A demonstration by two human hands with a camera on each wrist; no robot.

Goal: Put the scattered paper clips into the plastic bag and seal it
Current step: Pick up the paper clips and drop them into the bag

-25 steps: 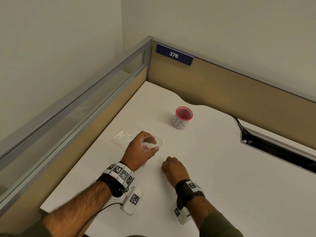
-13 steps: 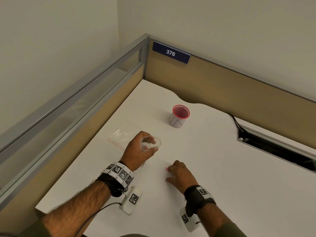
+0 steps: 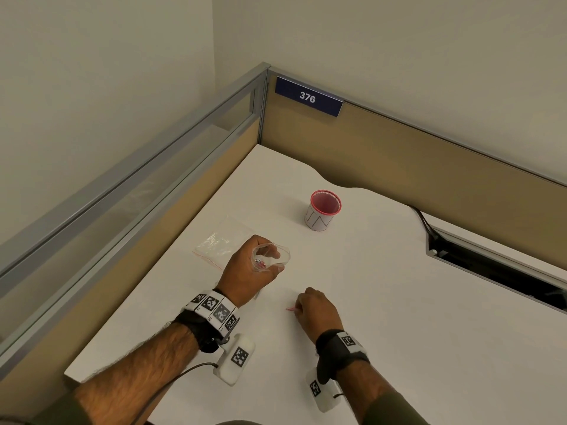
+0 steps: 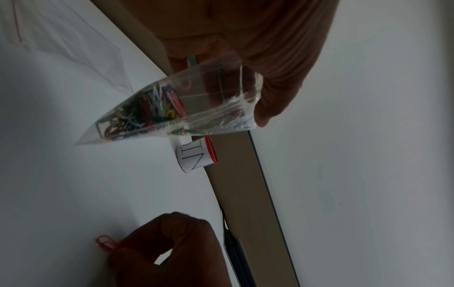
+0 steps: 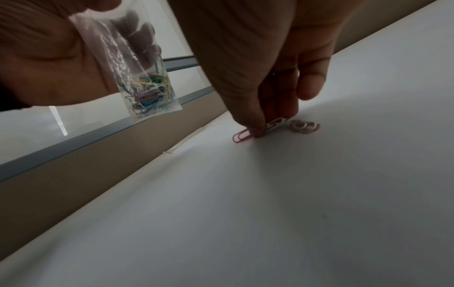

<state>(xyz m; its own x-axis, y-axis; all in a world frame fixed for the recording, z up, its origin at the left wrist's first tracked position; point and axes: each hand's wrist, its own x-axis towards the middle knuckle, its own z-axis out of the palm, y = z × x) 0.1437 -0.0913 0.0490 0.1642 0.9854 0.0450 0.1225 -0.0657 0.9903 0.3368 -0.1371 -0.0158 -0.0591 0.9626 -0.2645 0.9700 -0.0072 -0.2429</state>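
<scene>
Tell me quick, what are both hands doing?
Left hand: holding the plastic bag with its mouth open.
Right hand: pinching a red paper clip on the table.

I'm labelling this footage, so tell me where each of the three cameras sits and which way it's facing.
Head: looks down on the desk; both forearms, left hand, right hand.
Left wrist: along the left hand's fingers gripping the plastic bag; the right hand below.
Right wrist: along the right hand's fingers pinching the red paper clip; the left hand too.
Shared: both wrist views show bag and red clip.
</scene>
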